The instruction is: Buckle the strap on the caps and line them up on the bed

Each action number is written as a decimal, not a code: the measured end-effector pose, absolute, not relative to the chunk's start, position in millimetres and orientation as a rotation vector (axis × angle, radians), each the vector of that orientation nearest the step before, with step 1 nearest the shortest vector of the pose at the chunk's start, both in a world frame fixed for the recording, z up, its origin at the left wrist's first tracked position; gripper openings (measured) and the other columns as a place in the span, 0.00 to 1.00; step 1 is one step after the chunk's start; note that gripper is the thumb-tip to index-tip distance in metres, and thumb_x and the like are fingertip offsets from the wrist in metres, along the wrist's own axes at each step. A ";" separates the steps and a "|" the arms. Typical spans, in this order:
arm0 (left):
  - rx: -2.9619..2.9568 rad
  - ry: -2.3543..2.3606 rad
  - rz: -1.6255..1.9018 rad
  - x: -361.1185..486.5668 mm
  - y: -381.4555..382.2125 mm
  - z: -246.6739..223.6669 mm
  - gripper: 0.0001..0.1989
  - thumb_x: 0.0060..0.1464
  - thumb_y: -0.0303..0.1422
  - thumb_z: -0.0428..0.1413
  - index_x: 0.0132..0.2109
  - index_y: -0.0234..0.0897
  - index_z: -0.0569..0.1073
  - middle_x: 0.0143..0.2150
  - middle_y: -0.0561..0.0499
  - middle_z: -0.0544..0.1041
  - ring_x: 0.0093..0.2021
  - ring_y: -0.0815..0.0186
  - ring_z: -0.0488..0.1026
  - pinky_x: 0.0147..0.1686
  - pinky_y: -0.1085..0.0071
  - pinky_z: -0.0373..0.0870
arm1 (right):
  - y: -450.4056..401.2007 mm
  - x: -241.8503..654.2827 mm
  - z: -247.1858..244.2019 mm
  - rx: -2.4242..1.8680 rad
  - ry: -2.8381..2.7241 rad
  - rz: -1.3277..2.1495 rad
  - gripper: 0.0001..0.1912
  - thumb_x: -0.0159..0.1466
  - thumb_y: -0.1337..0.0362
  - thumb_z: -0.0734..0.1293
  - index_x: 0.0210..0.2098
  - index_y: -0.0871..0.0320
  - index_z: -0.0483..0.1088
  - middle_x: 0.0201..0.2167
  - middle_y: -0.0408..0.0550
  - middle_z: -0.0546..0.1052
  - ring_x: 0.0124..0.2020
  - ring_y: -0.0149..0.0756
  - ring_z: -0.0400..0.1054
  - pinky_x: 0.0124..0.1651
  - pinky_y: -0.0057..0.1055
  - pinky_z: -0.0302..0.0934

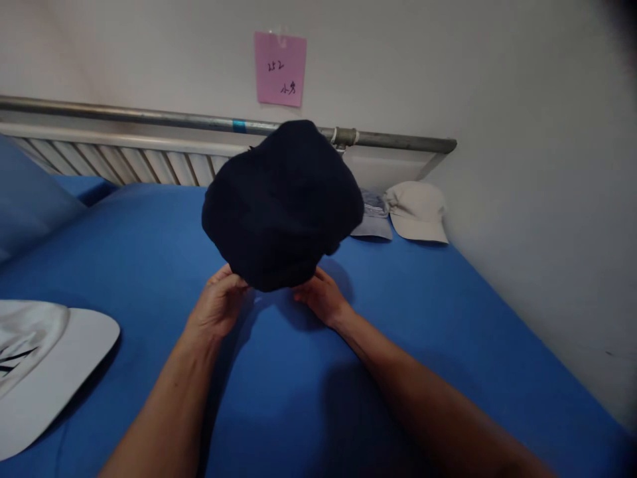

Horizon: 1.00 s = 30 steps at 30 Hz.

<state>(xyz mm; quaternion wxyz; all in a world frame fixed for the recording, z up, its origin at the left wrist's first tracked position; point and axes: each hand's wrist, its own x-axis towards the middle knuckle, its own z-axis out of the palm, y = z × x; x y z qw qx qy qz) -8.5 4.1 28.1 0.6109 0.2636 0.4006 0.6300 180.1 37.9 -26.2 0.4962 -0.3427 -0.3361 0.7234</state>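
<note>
There is a single view, taken from a camera worn on the person's head, looking forward and down along both forearms to the left hand (217, 307) and right hand (321, 295), which sit close below the lens near the middle of the picture. The view faces across the blue bed (448, 332) toward its far edge, where a metal rail (149, 118) runs along the wall (522, 133). The bed's far right corner lies inside the view; its near edge falls below the picture. The top right corner is dark, perhaps shaded by something near the lens. No second view shares the scene.
</note>
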 end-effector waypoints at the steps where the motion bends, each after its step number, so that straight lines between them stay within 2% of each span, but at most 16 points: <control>1: 0.592 0.919 1.454 -8.8 3.8 29.8 0.10 0.27 0.21 0.60 0.24 0.36 0.76 0.22 0.56 0.72 0.25 0.72 0.66 0.26 0.76 0.65 | 38.5 180.1 -27.0 -0.833 -0.809 1.750 0.14 0.50 0.63 0.74 0.35 0.55 0.71 0.29 0.43 0.76 0.28 0.33 0.70 0.28 0.29 0.62; 5: 0.543 0.931 1.465 -8.7 1.1 36.9 0.11 0.27 0.20 0.61 0.26 0.35 0.76 0.27 0.56 0.76 0.28 0.72 0.69 0.27 0.77 0.68 | 36.8 179.6 -23.6 -0.875 -0.829 1.739 0.15 0.50 0.63 0.74 0.36 0.57 0.70 0.31 0.45 0.76 0.28 0.31 0.70 0.27 0.29 0.62; 13: 0.401 0.897 1.491 -9.3 1.1 39.5 0.14 0.33 0.18 0.60 0.32 0.33 0.77 0.36 0.51 0.80 0.36 0.68 0.74 0.32 0.76 0.73 | 34.7 177.2 -19.3 -0.929 -0.850 1.716 0.17 0.50 0.63 0.74 0.38 0.57 0.69 0.27 0.42 0.75 0.26 0.30 0.69 0.25 0.27 0.60; 16: 0.391 0.919 1.505 -11.1 1.9 37.9 0.14 0.34 0.18 0.60 0.32 0.33 0.77 0.35 0.50 0.80 0.35 0.66 0.74 0.32 0.75 0.74 | 36.0 177.9 -18.8 -0.920 -0.785 1.731 0.19 0.50 0.63 0.74 0.41 0.55 0.69 0.24 0.40 0.75 0.24 0.30 0.68 0.25 0.28 0.60; 18: 0.408 0.924 1.477 -11.6 1.5 37.2 0.13 0.34 0.19 0.60 0.33 0.33 0.77 0.34 0.50 0.79 0.32 0.67 0.74 0.30 0.75 0.74 | 37.1 178.5 -18.4 -0.902 -0.704 1.744 0.19 0.50 0.64 0.74 0.41 0.55 0.70 0.26 0.40 0.76 0.26 0.31 0.69 0.28 0.28 0.62; 22: 0.454 0.919 1.390 -8.6 -0.3 36.4 0.14 0.34 0.22 0.62 0.34 0.33 0.78 0.34 0.51 0.79 0.30 0.69 0.73 0.28 0.76 0.73 | 40.3 181.1 -18.0 -0.866 -0.605 1.811 0.13 0.52 0.64 0.73 0.36 0.56 0.72 0.31 0.42 0.79 0.32 0.32 0.72 0.35 0.30 0.66; 25: 0.502 0.947 1.329 -4.3 -2.1 36.0 0.15 0.31 0.22 0.64 0.34 0.34 0.78 0.32 0.52 0.79 0.29 0.69 0.73 0.26 0.77 0.71 | 43.0 184.4 -17.4 -0.833 -0.580 1.889 0.07 0.56 0.63 0.70 0.35 0.56 0.74 0.31 0.43 0.80 0.33 0.34 0.73 0.39 0.32 0.67; 30: 0.641 0.963 1.288 -2.1 -5.3 33.6 0.12 0.31 0.22 0.65 0.28 0.36 0.78 0.26 0.55 0.77 0.26 0.72 0.70 0.26 0.79 0.67 | 44.9 187.5 -15.0 -0.827 -0.494 1.916 0.06 0.58 0.67 0.65 0.33 0.55 0.75 0.30 0.41 0.80 0.33 0.32 0.73 0.44 0.31 0.65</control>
